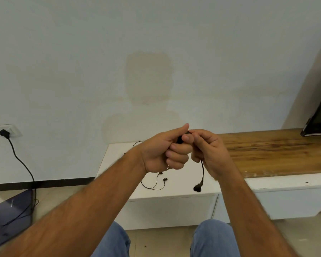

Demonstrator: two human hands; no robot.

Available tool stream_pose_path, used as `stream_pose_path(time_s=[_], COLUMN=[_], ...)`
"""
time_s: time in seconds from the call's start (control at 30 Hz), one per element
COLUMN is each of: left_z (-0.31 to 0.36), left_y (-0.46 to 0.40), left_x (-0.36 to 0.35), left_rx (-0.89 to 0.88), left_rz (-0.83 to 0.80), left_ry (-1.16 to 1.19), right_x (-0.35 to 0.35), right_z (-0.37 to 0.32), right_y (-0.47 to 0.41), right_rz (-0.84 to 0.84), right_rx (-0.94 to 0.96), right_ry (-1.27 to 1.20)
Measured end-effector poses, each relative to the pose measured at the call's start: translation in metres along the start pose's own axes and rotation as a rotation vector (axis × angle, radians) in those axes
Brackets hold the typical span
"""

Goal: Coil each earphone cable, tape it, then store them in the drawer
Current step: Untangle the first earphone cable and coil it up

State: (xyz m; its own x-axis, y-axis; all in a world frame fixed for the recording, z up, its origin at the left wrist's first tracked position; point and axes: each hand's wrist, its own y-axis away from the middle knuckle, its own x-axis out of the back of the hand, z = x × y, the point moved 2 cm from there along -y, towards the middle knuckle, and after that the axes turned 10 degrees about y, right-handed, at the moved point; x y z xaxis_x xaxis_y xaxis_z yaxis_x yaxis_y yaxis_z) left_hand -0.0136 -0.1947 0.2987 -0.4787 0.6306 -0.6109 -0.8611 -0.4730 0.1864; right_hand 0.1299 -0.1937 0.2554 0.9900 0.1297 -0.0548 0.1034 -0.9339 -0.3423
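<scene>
Earphone cables come in two here: a thin black wired earphone (157, 182) lies loose and uncoiled on the white cabinet worktop (174, 191), partly behind your left wrist, while the other black earphone cable (202, 173) is up in your hands, above the worktop. Your left hand (163, 153) has its fingers curled into a fist around a dark bundle, thumb up, so the coil looks well under way. Your right hand (208, 151) pinches the cable just beside it, with a short tail and the black earbuds (197, 187) hanging below. By my reading, you are finishing the first coil; taping it, the whole second earphone and the storing are left. No tape is in view. The coil itself is hidden inside your fist, so I cannot count its turns. The white drawer front (170, 210) below the worktop appears closed.
</scene>
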Motion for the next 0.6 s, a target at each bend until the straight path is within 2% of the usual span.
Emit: stream_pose_path(time_s=[0.17,0.37,0.5,0.6], left_z=[0.015,0.025,0.032,0.033], left_y=[0.003,0.000,0.002,0.002], left_x=[-0.003,-0.001,0.000,0.002], left_rx=[-0.199,-0.470,-0.582,-0.587], left_rz=[0.027,0.301,0.448,0.518], left_ry=[0.119,0.040,-0.228,-0.440], right_x=[-0.010,-0.033,-0.041,-0.040], right_z=[0.010,0.005,-0.001,-0.003], right_y=[0.001,0.007,0.010,0.010], right_rz=[-0.022,-0.180,-0.251,-0.236], right_rx=[-0.070,-0.116,-0.164,-0.208], right_ry=[0.099,0.320,0.378,0.449])
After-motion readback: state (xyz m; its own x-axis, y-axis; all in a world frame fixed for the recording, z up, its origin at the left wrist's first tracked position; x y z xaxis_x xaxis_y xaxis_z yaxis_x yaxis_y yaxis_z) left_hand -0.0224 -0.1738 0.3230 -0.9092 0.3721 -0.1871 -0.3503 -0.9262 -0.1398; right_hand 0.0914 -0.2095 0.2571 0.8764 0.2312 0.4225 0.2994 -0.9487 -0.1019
